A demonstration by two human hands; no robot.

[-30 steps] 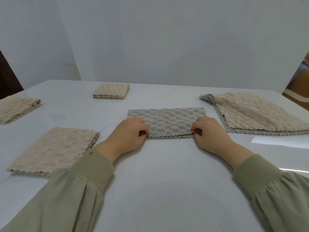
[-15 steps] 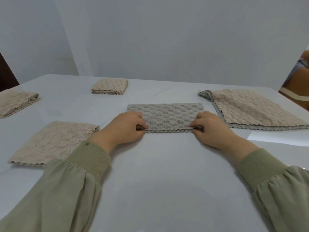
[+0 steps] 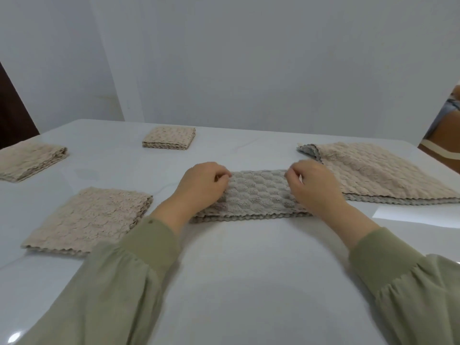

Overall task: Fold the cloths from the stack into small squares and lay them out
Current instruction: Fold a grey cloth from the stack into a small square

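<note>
The grey cloth (image 3: 256, 195) lay mid-tabletop (image 3: 236, 257), just left of the stack (image 3: 373, 170), as a long strip. The left hand (image 3: 201, 188) and right hand (image 3: 313, 190) pinched its far corners with curled fingers. The lengthwise fold seemed in hand; next, one end should cross onto the other, edges matched.

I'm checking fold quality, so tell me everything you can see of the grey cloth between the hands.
The grey cloth is a soft, plush-looking fabric with a raised scale-like pattern and wavy scalloped edges. It is folded into a long layered strip lying on the white table, crosswise before the person. The left hand pinches its left end and the right hand its right end, both at the far edge.
</note>
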